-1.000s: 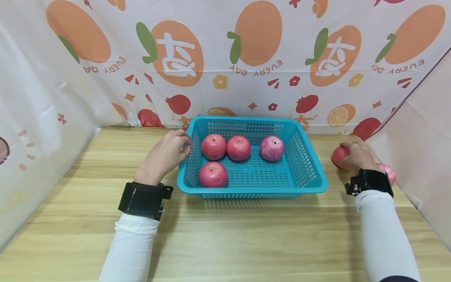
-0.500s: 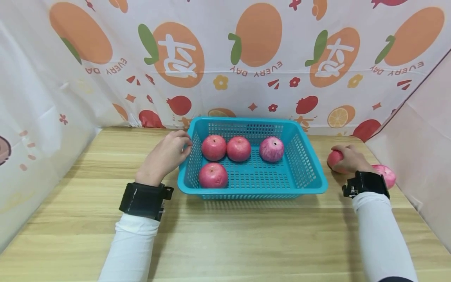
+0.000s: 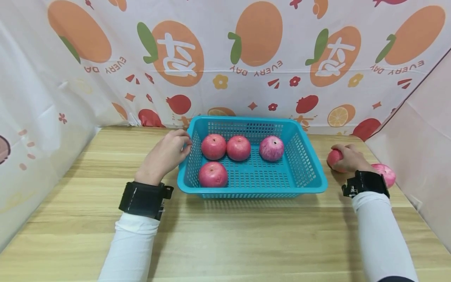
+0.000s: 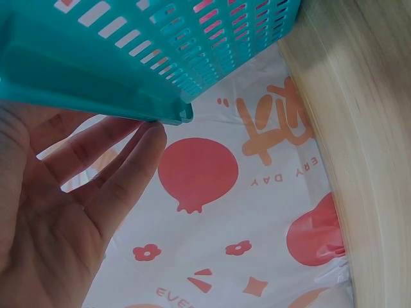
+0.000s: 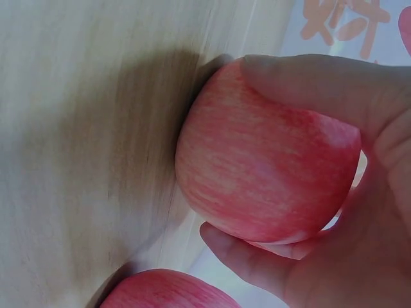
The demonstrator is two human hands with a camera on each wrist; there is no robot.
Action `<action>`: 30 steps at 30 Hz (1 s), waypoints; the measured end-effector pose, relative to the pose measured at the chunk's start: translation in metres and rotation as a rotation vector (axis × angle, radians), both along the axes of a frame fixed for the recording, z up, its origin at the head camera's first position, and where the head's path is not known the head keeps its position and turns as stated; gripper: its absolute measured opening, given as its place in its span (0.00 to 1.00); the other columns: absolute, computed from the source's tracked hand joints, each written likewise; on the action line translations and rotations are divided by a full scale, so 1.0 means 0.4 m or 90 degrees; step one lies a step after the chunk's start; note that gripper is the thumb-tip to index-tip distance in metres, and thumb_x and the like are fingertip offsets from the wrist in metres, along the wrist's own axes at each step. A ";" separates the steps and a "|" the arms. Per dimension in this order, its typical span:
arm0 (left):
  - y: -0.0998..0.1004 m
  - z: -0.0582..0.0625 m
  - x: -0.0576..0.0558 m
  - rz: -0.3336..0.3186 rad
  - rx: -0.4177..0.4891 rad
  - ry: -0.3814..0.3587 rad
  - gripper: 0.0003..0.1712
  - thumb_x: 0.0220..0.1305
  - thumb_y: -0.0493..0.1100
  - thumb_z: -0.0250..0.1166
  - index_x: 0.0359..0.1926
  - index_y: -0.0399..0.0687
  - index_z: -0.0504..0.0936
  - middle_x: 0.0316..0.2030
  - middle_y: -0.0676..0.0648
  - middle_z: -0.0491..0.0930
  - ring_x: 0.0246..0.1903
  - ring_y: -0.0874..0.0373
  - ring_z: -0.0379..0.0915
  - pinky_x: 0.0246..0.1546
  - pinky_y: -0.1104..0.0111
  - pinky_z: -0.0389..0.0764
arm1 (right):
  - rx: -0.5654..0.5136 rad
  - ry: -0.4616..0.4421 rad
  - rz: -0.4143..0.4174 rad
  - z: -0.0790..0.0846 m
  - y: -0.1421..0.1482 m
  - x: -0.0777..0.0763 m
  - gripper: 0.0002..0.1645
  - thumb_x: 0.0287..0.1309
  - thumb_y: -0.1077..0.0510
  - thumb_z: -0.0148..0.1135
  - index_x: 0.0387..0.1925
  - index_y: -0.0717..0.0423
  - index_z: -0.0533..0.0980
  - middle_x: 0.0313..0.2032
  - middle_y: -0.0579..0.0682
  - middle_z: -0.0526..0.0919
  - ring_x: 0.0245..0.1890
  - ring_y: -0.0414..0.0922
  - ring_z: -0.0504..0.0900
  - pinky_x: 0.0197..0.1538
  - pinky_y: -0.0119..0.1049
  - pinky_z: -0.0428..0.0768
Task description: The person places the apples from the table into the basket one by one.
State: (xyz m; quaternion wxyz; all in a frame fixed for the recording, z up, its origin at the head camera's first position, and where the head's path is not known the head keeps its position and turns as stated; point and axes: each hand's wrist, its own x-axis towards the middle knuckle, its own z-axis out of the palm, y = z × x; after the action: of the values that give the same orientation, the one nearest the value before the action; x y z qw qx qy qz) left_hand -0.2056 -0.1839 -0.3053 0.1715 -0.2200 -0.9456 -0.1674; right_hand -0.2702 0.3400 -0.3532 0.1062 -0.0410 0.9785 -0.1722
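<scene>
A teal plastic basket [image 3: 251, 192] stands mid-table with several red apples inside, one of them [image 3: 213, 174] at its front left. My left hand [image 3: 165, 154] rests against the basket's left rim [image 4: 96, 96], and its fingers [image 4: 122, 173] lie fairly straight with the tips touching the rim. To the right of the basket, my right hand [image 3: 349, 158] grips a red apple [image 3: 333, 158] that sits on the table. In the right wrist view, thumb and fingers [image 5: 308, 83] wrap round that apple [image 5: 263, 173]. Another apple [image 3: 386, 175] lies just behind my right wrist.
The wooden table [image 3: 225, 235] is boxed in by a fruit-print curtain [image 3: 225, 78] at the back and cloth walls on both sides; the right wall [image 3: 423, 156] stands close to the loose apple [image 5: 173, 292]. Bare wood stretches in front of the basket.
My right hand, with the apple in it, has shifted a little left toward the basket. The left hand and the basket have stayed put.
</scene>
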 end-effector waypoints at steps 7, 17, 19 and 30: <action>0.001 0.002 -0.002 -0.008 -0.006 0.002 0.11 0.50 0.34 0.66 0.36 0.33 0.80 0.38 0.39 0.77 0.40 0.47 0.69 0.41 0.56 0.79 | 0.002 0.049 0.003 0.000 -0.005 0.008 0.42 0.43 0.58 0.64 0.61 0.61 0.57 0.51 0.73 0.55 0.43 0.69 0.60 0.42 0.66 0.71; -0.003 0.003 -0.005 -0.008 0.001 -0.001 0.11 0.50 0.34 0.66 0.36 0.33 0.81 0.38 0.39 0.77 0.40 0.47 0.69 0.41 0.56 0.79 | -0.022 0.077 -0.010 0.015 -0.005 0.001 0.45 0.43 0.57 0.66 0.62 0.61 0.56 0.53 0.75 0.54 0.44 0.70 0.59 0.41 0.66 0.72; -0.004 0.003 -0.004 -0.007 0.001 -0.002 0.11 0.49 0.34 0.67 0.36 0.33 0.81 0.38 0.39 0.77 0.40 0.47 0.69 0.41 0.56 0.79 | -0.027 0.083 -0.010 0.019 -0.005 0.000 0.46 0.43 0.57 0.67 0.63 0.61 0.56 0.53 0.75 0.54 0.45 0.70 0.58 0.41 0.66 0.72; -0.004 0.002 -0.001 -0.003 -0.001 -0.006 0.11 0.50 0.35 0.66 0.36 0.34 0.81 0.39 0.39 0.76 0.40 0.48 0.69 0.41 0.56 0.79 | -0.045 0.169 -0.015 0.054 -0.017 0.019 0.48 0.39 0.56 0.70 0.62 0.61 0.58 0.56 0.71 0.56 0.48 0.68 0.57 0.41 0.68 0.72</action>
State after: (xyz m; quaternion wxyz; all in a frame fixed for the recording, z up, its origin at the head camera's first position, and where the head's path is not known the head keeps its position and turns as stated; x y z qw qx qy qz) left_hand -0.2059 -0.1856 -0.3044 0.1669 -0.2216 -0.9459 -0.1683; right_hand -0.2627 0.3333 -0.3316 -0.0274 -0.0557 0.9776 -0.2009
